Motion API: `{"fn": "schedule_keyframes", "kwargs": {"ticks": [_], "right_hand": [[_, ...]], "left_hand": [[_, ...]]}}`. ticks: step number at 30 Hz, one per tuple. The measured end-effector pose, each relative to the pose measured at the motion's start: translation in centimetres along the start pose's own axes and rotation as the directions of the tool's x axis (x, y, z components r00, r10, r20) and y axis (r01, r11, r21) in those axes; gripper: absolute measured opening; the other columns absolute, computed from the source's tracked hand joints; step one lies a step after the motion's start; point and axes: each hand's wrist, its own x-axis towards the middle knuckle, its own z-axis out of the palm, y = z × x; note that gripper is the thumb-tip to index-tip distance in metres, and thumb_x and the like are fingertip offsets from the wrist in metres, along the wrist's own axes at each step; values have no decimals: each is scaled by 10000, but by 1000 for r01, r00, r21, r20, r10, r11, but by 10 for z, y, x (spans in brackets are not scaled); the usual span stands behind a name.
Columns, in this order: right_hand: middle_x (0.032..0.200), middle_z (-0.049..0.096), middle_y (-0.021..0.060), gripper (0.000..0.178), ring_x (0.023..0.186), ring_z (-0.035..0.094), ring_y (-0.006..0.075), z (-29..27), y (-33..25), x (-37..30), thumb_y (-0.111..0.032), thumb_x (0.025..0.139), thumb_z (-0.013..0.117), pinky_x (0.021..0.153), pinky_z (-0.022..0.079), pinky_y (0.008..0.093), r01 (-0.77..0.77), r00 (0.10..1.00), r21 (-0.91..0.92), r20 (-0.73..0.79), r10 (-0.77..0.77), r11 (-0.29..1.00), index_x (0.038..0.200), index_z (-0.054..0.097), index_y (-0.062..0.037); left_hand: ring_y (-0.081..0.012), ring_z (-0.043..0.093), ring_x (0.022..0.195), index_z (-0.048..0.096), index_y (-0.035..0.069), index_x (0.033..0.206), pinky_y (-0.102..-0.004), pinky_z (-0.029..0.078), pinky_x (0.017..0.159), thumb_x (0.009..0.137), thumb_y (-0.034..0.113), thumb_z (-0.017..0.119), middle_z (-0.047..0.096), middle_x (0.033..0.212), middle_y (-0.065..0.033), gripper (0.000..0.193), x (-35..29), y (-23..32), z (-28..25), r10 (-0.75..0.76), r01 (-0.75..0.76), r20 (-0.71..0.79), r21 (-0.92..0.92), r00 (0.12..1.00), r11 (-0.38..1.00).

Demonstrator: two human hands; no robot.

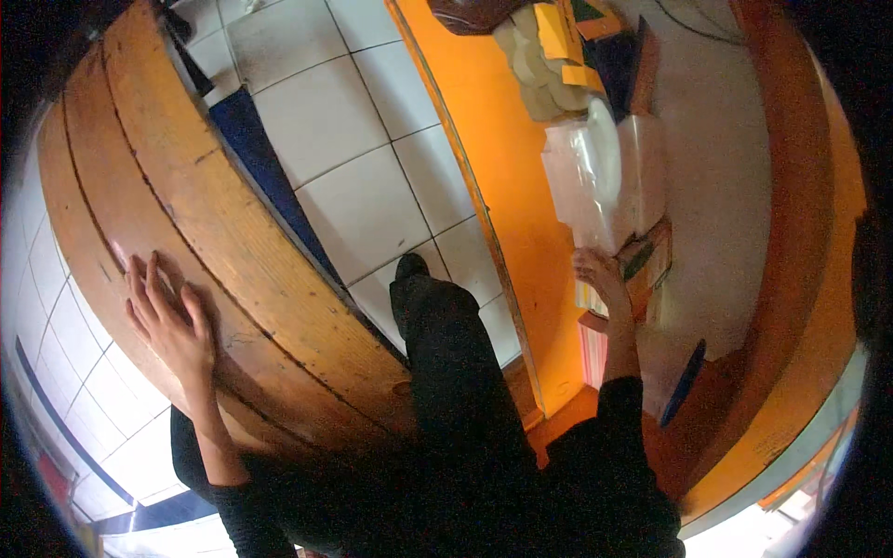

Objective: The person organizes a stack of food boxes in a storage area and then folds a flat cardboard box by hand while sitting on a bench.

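Observation:
My left hand (172,321) lies flat on a worn wooden plank counter (270,288), fingers apart and nothing in them. On the right, my right hand (602,275) reaches into an orange wooden compartment (493,112). Its fingers rest, slightly bent, at the edge of a stack of papers or booklets (586,299); I see nothing clearly gripped. Just beyond that hand lies a shiny clear plastic packet (595,167) over pale sheets. Beside the wrist stands a small box-like item (656,265), partly hidden. A striped pink and white piece (593,349) sits under my forearm.
Farther back in the compartment are yellow pieces (556,35), a lumpy tan bundle (530,70) and a dark brown object (470,14). A long dark blue object (684,383) lies right of my forearm. Between counter and compartment runs white tiled floor (358,195), where my shoe (410,267) shows.

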Motion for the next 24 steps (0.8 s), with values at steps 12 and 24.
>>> {"fn": "schedule_keyframes", "kwargs": {"ticks": [12,24], "right_hand": [[960,607,101,427,850,584,233,-142,51,-30,-178,662,765,742,469,329,297,741,-738,-223,-633,606,1012,572,-28],[1259,461,161,848,1172,444,300,-115,23,-16,-230,600,810,980,366,370,-31,861,-949,-184,-474,314,1301,380,-22]], "left_hand": [[-279,309,1301,416,138,1322,-454,188,1061,890,257,450,335,1409,-116,450,-2,-2,8,41,-43,-29,-56,999,997],[-292,290,1310,401,134,1329,-480,168,1065,894,254,452,326,1414,-119,454,-1,-4,8,38,-40,-28,-76,999,996]]}}
